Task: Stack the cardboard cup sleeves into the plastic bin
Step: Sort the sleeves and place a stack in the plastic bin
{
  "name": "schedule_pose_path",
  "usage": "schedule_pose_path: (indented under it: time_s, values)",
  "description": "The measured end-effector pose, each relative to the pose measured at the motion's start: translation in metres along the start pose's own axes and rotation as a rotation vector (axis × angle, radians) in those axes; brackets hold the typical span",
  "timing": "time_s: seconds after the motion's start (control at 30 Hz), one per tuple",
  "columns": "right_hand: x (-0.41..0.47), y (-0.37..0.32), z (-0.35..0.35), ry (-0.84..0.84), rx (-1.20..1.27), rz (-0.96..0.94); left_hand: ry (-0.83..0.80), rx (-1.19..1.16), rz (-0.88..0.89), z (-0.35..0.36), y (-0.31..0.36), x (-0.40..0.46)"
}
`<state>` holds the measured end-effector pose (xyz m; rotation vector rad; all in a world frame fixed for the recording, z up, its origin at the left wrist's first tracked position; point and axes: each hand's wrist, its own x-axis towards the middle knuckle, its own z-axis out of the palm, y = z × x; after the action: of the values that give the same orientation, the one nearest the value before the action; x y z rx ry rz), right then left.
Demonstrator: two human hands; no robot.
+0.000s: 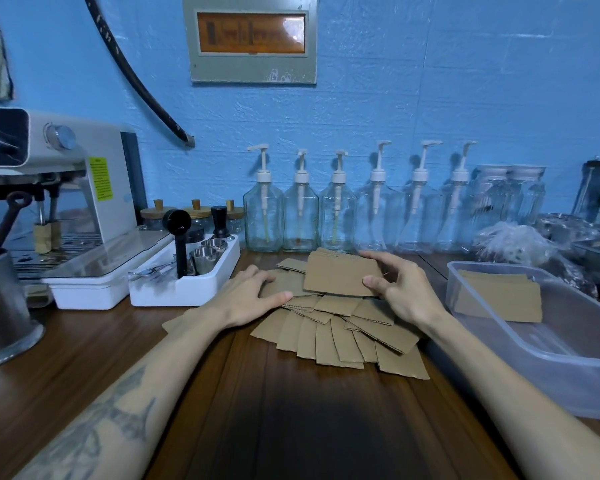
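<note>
Several flat brown cardboard cup sleeves (340, 336) lie fanned out on the wooden counter in front of me. My right hand (399, 289) pinches a small stack of sleeves (340, 273) by its right edge, lifted slightly above the pile. My left hand (253, 294) rests flat on the left part of the pile, fingers fairly straight. To the right stands a clear plastic bin (568, 355) with a few sleeves (499, 296) lying flat at its far end.
A white tray with metal cups and a black scoop (184, 271) sits left of the pile, beside an espresso machine (59, 202). Pump bottles (336, 209) line the blue wall. A metal pitcher (0, 306) stands far left; plastic bags (520, 244) lie behind the bin.
</note>
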<state>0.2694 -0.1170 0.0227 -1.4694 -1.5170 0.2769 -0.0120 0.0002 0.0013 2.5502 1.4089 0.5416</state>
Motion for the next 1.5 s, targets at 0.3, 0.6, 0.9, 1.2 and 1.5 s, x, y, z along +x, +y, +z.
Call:
schedule_pose_path:
  time_s: [0.3,0.6,0.9,1.2,1.5]
  values:
    - [0.0,-0.001,0.001,0.03,0.074,-0.004,0.006,-0.127,0.021,-0.008,-0.005,-0.012]
    - [0.0,0.001,0.001,0.024,0.111,-0.019,0.177,-0.215,0.054,-0.012,-0.002,-0.023]
    - [0.002,0.004,0.004,-0.004,0.11,-0.045,0.28,-0.823,-0.099,-0.02,0.011,-0.024]
    - [0.0,0.0,0.004,-0.006,0.088,-0.039,0.452,-1.063,-0.113,-0.032,0.024,-0.027]
    - [-0.002,-0.001,0.003,0.004,0.07,-0.005,0.481,-1.164,-0.11,-0.04,0.026,-0.03]
